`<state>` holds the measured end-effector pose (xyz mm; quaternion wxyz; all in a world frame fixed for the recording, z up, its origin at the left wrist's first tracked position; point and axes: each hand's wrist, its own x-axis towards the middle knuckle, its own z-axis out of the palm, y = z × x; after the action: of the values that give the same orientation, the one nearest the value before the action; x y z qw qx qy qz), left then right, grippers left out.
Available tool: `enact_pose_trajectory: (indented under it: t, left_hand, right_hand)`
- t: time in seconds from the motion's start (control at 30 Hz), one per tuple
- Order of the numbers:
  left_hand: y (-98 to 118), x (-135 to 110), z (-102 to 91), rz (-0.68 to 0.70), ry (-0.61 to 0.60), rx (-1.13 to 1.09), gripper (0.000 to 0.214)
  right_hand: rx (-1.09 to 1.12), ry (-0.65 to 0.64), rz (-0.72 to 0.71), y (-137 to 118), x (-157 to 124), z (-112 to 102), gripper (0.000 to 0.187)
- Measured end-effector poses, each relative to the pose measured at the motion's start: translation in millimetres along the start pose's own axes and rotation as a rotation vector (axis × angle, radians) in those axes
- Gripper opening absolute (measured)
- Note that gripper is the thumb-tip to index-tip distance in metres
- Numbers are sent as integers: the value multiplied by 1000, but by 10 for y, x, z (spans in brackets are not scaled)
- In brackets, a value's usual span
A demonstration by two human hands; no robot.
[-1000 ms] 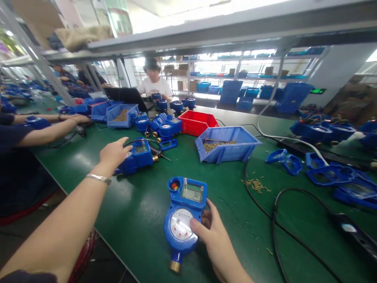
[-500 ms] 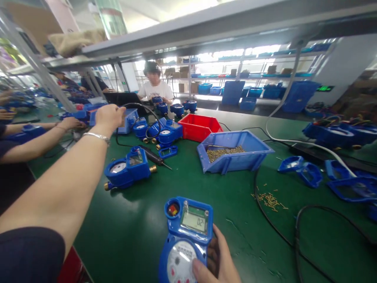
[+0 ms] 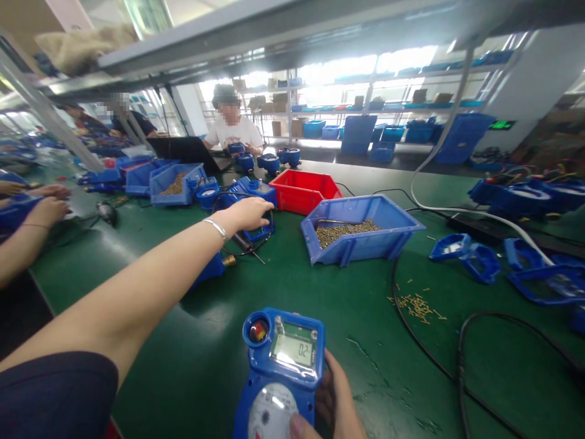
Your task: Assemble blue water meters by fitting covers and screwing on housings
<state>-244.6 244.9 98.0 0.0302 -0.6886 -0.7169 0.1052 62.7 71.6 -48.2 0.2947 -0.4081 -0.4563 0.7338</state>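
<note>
In the head view, the right hand (image 3: pixel 337 407) sits at the bottom centre of the frame, closed around the right side of a blue meter (image 3: pixel 286 379), its thumb lying over the white dial. The meter faces the camera, its lower end cut off by the bottom edge, and its small display (image 3: pixel 294 350) shows the digits 0 and 2. The left arm, with a dark sleeve (image 3: pixel 55 393) and a silver bracelet (image 3: pixel 216 228), stretches from the lower left to the middle of the frame, where the left hand (image 3: pixel 244 214) is held palm down with its fingers close together, above a blue cover frame (image 3: pixel 265 231) and beside a black cord (image 3: pixel 265 244) (whether the fingers grip that cord, I cannot tell). Just below this hand lies a screwdriver (image 3: pixel 243 242), its bit pointing to the lower right, and a second meter (image 3: pixel 210 269) is partly hidden behind the forearm. Right of the left hand stand a red bin (image 3: pixel 304 194) and a blue bin (image 3: pixel 377 245) holding brass screws (image 3: pixel 345 233); more loose screws (image 3: pixel 418 306) lie on the green table (image 3: pixel 183 366) at centre right. A co-worker's hands (image 3: pixel 48 210) show at the left edge, and a person in a white shirt (image 3: pixel 236 135) sits at upper centre.
</note>
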Motion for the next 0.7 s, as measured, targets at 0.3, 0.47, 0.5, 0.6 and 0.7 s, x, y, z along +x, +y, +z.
enact_pose_trajectory:
  t: [0.3, 0.47, 0.5, 0.6, 0.7]
  left_hand:
    - [-63, -145, 103, -72, -374, -5, 82]
    - [-118, -515, -9, -107, -317, 64, 101]
    - [-83, -611, -8, -120, -288, 93, 99]
    - [76, -901, 70, -161, -182, 185, 96]
    - [221, -1127, 207, -206, -111, 257, 85]
  right_hand:
    - [-74, -12, -25, -149, -57, 25, 106]
    - [-108, 18, -41, -199, -76, 53, 98]
    - [-104, 21, -45, -206, -80, 61, 97]
    - [-101, 29, -53, -221, -92, 80, 93]
    - [-100, 33, -46, -228, -102, 87, 92]
